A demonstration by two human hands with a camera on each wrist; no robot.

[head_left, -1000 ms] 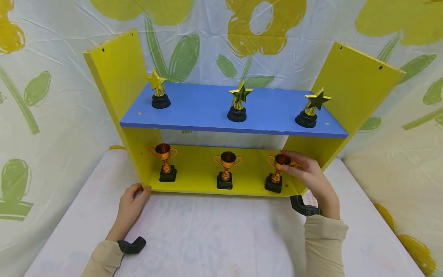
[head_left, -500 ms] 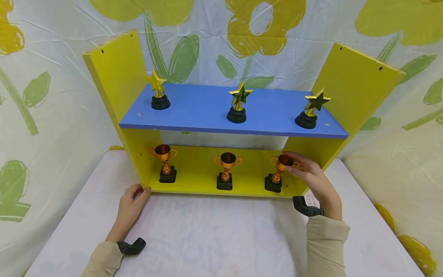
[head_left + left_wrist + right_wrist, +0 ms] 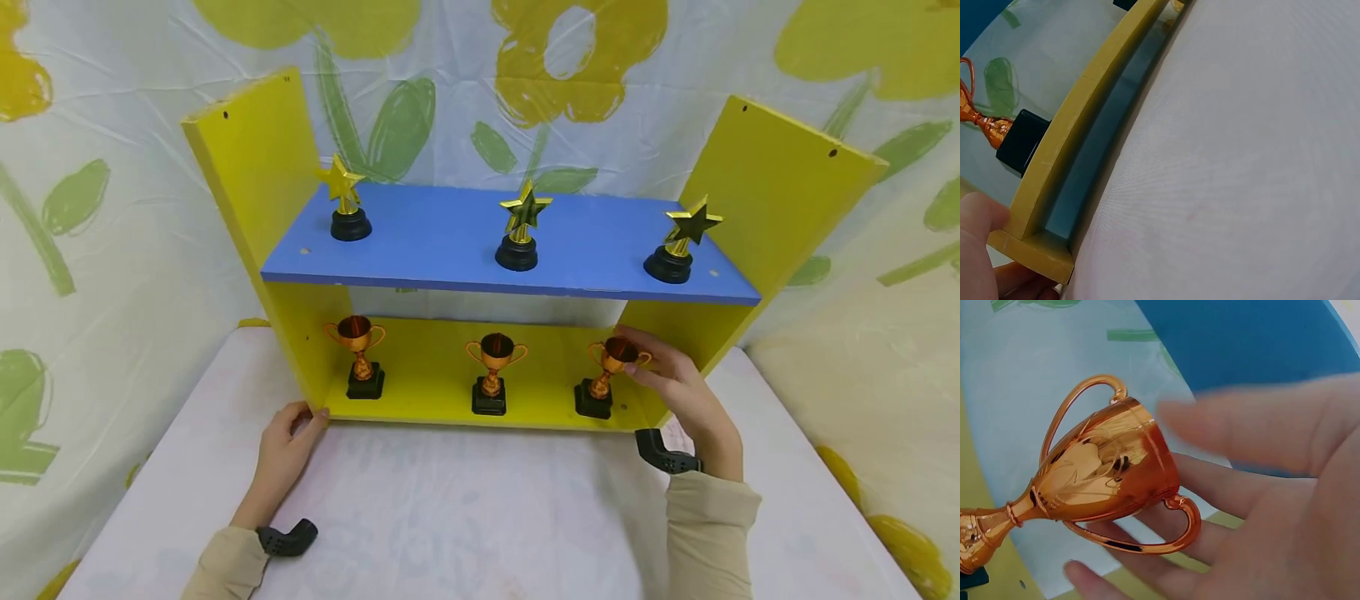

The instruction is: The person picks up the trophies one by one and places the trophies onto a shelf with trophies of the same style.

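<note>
A yellow and blue two-tier shelf [image 3: 450, 279] stands on the table. My left hand [image 3: 285, 446] holds its lower left front corner, thumb on the edge and fingers round the outside of the side panel. On the yellow lower board are three bronze-coloured trophy cups with black square bases: a left one [image 3: 356, 333], a middle one [image 3: 496, 354] and a right one [image 3: 617, 357]. Around the right trophy cup is my right hand [image 3: 678, 387]. In the right wrist view its blurred thumb [image 3: 1235, 428] stands apart from the cup, while spread fingers lie behind the bowl and handle.
Three gold star trophies, a left one [image 3: 343, 187], a middle one [image 3: 522, 212] and a right one [image 3: 686, 229], stand on the blue upper board. White cloth covers the table [image 3: 465, 508]. A flower-print curtain [image 3: 465, 92] hangs behind.
My right hand has moved slightly right, and its fingers have loosened from the right trophy cup, whose right handle now shows. The left hand stays at the shelf corner.
</note>
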